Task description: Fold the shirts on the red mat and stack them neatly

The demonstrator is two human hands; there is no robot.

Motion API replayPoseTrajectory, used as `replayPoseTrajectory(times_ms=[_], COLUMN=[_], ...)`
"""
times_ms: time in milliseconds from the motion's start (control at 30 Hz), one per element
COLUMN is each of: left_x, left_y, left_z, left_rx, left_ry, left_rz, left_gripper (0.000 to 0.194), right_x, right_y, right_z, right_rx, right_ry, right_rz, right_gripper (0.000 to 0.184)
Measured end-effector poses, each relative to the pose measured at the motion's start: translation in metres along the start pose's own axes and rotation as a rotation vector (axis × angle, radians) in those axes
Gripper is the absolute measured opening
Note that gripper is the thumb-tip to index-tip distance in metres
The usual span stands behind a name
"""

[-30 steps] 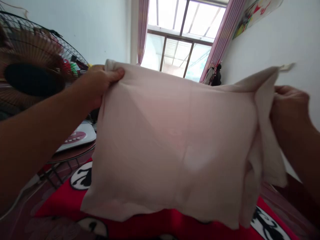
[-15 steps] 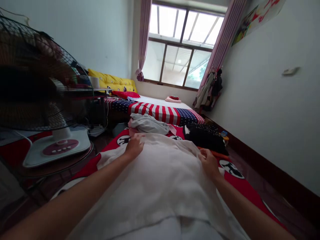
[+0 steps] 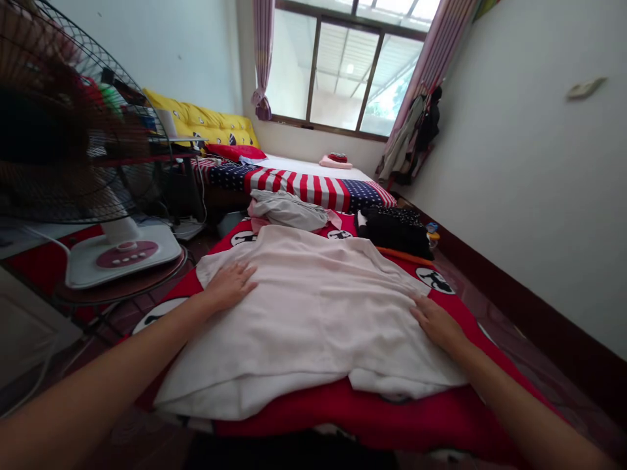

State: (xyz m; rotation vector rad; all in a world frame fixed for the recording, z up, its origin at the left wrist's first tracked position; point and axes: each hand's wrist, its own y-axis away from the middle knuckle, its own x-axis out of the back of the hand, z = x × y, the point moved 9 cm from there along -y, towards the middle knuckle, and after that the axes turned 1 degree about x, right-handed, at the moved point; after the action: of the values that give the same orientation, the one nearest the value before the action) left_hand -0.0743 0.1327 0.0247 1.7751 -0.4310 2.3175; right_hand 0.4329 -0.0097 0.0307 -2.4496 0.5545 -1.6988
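A white shirt (image 3: 313,313) lies spread over a red patterned cloth (image 3: 304,414), with soft creases running across it. My left hand (image 3: 229,285) rests flat on the shirt's left side, fingers stretched out. On the right edge of the shirt lies my right hand (image 3: 437,321), its fingers extended on the fabric and slightly apart. Beyond the shirt's far edge sits a crumpled grey garment (image 3: 289,210) with pink cloth under it. A stack of folded black clothes (image 3: 396,232) is at the far right of the red cloth.
An electric fan (image 3: 125,251) stands on a round stool (image 3: 181,264) to my left. Ahead is a bed (image 3: 304,186) with a striped, starred cover, below a window. Clothes (image 3: 409,137) hang by the curtain, and a wall runs along the right.
The shirt has come down from a raised, held position to lie flat on the red cloth. Both hands have released its upper part and moved nearer, onto its sides. The view has tilted down.
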Motion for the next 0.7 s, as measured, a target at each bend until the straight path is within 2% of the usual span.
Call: replayPoseTrajectory(times_ms=[33, 100, 133, 233, 300, 367, 433, 533, 600, 700], left_x=[0.007, 0.018, 0.021, 0.022, 0.021, 0.020, 0.018, 0.014, 0.013, 0.017], left_y=[0.009, 0.034, 0.051, 0.104, 0.133, 0.151, 0.158, 0.149, 0.135, 0.106], left_z=[0.002, 0.021, 0.035, 0.075, 0.094, 0.106, 0.113, 0.111, 0.102, 0.079], left_rx=[-0.020, -0.142, -0.226, -0.413, -0.476, -0.519, -0.535, -0.512, -0.476, -0.363], left_ry=[-0.008, 0.035, 0.084, 0.242, 0.251, 0.209, 0.166, 0.131, 0.134, 0.155], left_rz=[0.011, 0.011, -0.013, -0.166, -0.211, -0.191, -0.152, -0.114, -0.110, -0.065], left_gripper=[0.045, 0.037, 0.034, 0.034, 0.047, 0.059, 0.051, 0.024, 0.025, 0.021], right_x=[0.011, 0.029, 0.033, 0.026, 0.019, 0.013, 0.006, -0.003, -0.003, 0.009], right_y=[0.008, 0.029, 0.041, 0.082, 0.104, 0.116, 0.121, 0.114, 0.102, 0.077], right_z=[-0.004, -0.025, -0.039, -0.079, -0.097, -0.110, -0.122, -0.137, -0.139, -0.132], right_rx=[0.013, 0.104, 0.165, 0.296, 0.316, 0.320, 0.336, 0.369, 0.342, 0.242], right_ry=[0.000, -0.046, -0.091, -0.210, -0.225, -0.207, -0.182, -0.154, -0.180, -0.283], right_rz=[0.044, 0.086, 0.052, -0.185, -0.290, -0.327, -0.340, -0.374, -0.380, -0.259], right_gripper=[0.037, 0.032, 0.030, 0.026, 0.032, 0.042, 0.036, 0.010, 0.012, 0.013])
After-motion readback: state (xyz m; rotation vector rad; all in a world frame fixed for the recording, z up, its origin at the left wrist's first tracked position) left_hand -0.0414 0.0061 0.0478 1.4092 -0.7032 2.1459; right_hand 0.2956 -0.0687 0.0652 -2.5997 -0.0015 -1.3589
